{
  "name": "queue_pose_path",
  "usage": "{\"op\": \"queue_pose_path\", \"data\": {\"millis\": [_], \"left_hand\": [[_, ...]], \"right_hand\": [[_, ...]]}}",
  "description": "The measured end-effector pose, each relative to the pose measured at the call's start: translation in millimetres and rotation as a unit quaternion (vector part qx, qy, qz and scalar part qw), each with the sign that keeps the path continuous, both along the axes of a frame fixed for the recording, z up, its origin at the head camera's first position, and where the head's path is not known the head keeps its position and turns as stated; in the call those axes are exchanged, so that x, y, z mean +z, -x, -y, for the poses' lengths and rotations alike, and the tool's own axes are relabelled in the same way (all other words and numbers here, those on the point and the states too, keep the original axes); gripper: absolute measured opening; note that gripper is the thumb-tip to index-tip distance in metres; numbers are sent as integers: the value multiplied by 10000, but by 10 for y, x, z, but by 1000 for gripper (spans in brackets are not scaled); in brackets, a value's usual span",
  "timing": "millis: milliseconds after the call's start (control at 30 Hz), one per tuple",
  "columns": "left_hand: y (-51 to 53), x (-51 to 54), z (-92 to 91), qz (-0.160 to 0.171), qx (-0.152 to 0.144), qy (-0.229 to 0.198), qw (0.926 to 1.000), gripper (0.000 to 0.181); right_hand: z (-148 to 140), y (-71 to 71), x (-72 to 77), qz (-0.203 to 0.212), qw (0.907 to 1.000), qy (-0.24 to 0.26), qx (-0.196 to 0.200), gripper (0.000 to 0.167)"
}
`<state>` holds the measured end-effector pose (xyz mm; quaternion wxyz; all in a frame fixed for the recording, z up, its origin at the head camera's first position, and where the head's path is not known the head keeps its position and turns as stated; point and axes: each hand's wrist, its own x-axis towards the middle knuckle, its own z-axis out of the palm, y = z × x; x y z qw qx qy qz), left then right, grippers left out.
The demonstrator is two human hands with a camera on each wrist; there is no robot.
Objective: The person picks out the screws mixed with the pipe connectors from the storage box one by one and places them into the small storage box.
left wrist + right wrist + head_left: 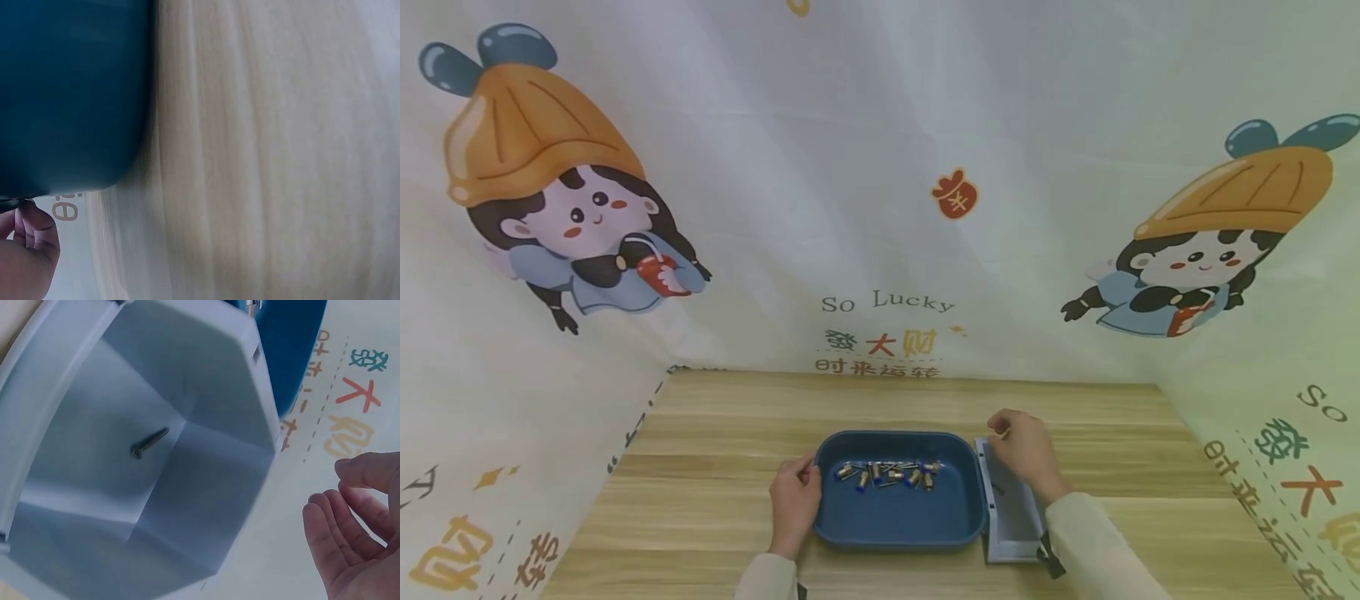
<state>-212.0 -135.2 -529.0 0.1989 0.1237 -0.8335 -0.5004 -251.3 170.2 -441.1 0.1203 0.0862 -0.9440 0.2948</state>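
Note:
A dark blue plastic basin (901,521) sits on the wooden table, with a pile of brass pipe fittings (913,477) with blue collars and thin screws (891,467) in its far half. My left hand (795,502) pinches the basin's left rim between thumb and curled fingers. Right of the basin stands a light grey open box (1017,521). One dark screw (149,444) lies on its floor in the right wrist view. Over the box's far end hovers my right hand (1026,450), its fingers loosely bent and nothing visible between them.
The wood-grain table (700,500) stretches out on both sides. A printed cloth (880,208) with cartoon figures hangs behind it and along the left and right sides. The grey box stands close against the basin's right side.

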Motion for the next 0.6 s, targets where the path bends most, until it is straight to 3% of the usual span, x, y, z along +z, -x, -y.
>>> {"op": "queue_pose_path", "data": {"millis": [600], "left_hand": [[-1,-28,8,-180,37,125,9998,22]], "right_hand": [[346,-45,-112,269,9988,344,220,12]]}}
